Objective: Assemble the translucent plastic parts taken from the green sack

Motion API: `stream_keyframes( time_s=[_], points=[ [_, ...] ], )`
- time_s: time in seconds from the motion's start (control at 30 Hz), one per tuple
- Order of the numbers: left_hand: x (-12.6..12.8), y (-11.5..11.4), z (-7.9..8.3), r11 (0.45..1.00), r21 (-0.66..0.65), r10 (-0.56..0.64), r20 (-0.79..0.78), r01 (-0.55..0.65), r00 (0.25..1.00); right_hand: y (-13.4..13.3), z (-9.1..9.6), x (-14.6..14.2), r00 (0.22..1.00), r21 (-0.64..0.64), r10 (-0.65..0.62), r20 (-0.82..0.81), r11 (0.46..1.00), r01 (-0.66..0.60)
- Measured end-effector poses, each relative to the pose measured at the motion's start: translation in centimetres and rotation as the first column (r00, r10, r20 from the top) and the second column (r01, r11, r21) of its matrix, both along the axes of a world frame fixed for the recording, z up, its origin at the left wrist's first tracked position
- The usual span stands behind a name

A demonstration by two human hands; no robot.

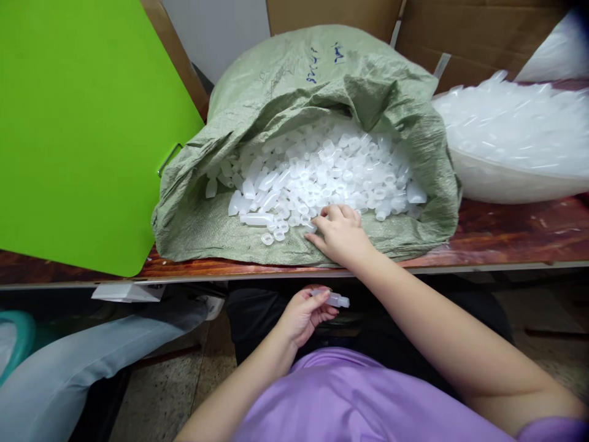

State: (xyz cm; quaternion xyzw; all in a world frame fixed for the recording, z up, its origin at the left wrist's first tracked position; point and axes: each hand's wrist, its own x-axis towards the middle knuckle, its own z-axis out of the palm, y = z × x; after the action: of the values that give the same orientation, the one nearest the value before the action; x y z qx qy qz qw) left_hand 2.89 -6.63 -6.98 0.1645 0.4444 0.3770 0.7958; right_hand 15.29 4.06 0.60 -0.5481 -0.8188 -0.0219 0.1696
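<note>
My left hand [309, 316] is closed round a small translucent plastic bottle [338, 300] below the table edge, its narrow neck pointing right. At the mouth of a green woven sack [285, 70], my right hand [343, 234] touches the front of a heap of whitish translucent plastic pieces [322, 175]. Its fingers are bent, with thumb and forefinger apart beside a small piece. Short ring-ended pieces and longer bottle-shaped ones make up the heap. One long bottle [256, 219] and a few ring-ended pieces [275, 232] lie left of this hand, on the sack's lower flap.
A bright green board [92, 123] with a metal handle stands at left. To the right, a translucent bowl [515, 187] is heaped with similar plastic pieces. Cardboard [473, 40] is behind. Another person's leg [101, 362] and a teal tub [23, 334] are lower left.
</note>
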Motion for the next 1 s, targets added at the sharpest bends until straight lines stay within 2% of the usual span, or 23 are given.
stream_keyframes(
  time_s=[0.1,0.17,0.2,0.27,0.3,0.33,0.43,0.53,0.6,0.73,0.8,0.9,1.0],
  points=[
    [-0.3,0.2,0.1,0.998,0.042,-0.043,-0.056,0.045,0.998,-1.0,0.8,0.7,0.995,0.064,0.066,-0.080,0.996,-0.061],
    [-0.7,0.3,0.4,0.997,0.068,-0.032,-0.088,0.038,0.996,-2.5,1.5,1.9,0.964,0.045,0.200,-0.173,0.980,-0.195],
    [-0.8,0.3,0.6,0.996,0.081,-0.017,-0.099,0.025,0.995,-3.5,1.7,2.6,0.931,-0.005,0.289,-0.222,0.955,-0.298],
    [-1.2,0.4,1.0,0.994,0.112,0.011,-0.129,0.004,0.992,-5.7,1.7,4.1,0.864,-0.210,0.399,-0.307,0.857,-0.470],
    [-1.3,0.4,1.2,0.992,0.125,0.018,-0.151,0.002,0.988,-6.8,1.4,4.8,0.866,-0.319,0.385,-0.319,0.817,-0.481],
    [-1.4,0.5,1.3,0.991,0.133,0.026,-0.179,-0.002,0.984,-7.9,0.8,5.3,0.880,-0.386,0.356,-0.316,0.799,-0.461],
    [-1.2,0.6,1.4,0.991,0.136,0.038,-0.253,-0.004,0.967,-10.2,-1.4,6.1,0.916,-0.436,0.230,-0.328,0.824,-0.363],
    [-0.7,0.7,1.2,0.989,0.143,0.020,-0.302,0.025,0.953,-11.0,-3.3,6.0,0.907,-0.368,0.141,-0.396,0.881,-0.297],
    [-0.4,0.7,1.2,0.989,0.143,0.009,-0.313,0.037,0.950,-11.0,-3.9,5.9,0.903,-0.326,0.142,-0.406,0.900,-0.288],
    [-0.1,0.5,1.3,0.993,0.086,-0.055,-0.296,0.085,0.953,-11.2,-4.0,6.3,0.911,-0.212,0.310,-0.272,0.904,-0.371],
    [-0.1,0.4,1.3,0.991,0.065,-0.091,-0.306,0.117,0.947,-11.5,-4.1,6.6,0.891,-0.103,0.414,-0.187,0.893,-0.437],
    [0.0,0.3,1.2,0.989,0.043,-0.121,-0.326,0.142,0.938,-11.8,-4.5,6.9,0.857,0.074,0.500,-0.124,0.866,-0.495],
    [0.2,0.2,0.9,0.984,-0.027,-0.174,-0.290,0.174,0.941,-11.8,-4.9,7.0,0.803,0.253,0.588,-0.093,0.794,-0.552]
  ],
)
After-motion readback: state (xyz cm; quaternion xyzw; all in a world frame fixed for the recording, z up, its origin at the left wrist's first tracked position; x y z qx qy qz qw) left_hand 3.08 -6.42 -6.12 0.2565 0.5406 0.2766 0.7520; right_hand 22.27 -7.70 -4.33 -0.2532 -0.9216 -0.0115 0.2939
